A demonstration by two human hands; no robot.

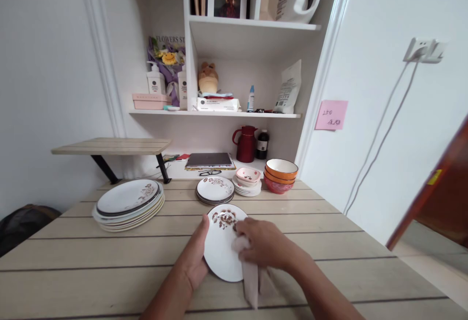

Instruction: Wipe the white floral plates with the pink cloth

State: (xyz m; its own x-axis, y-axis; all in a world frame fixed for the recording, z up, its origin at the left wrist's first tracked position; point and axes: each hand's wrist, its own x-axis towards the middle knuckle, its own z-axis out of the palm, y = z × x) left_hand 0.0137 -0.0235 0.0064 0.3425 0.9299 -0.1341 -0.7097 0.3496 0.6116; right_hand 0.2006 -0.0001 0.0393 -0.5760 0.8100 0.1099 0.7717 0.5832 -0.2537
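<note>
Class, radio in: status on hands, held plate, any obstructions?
Left hand gripping flower-patterned plate at left edge. Right hand holding pale cloth against it. Right side partly hidden by hand and cloth.

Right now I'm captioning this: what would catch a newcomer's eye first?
First, the flowered white plate, front and centre, in the left hand, the right hand holding a cloth at its right side. Next, the stacked orange and red bowls, back right on the table, and the red jug behind, further left.

white plate (221, 252) | brown floral print, tilted | pale cloth (250, 279) | bunched against plate's right side, end hanging
</note>
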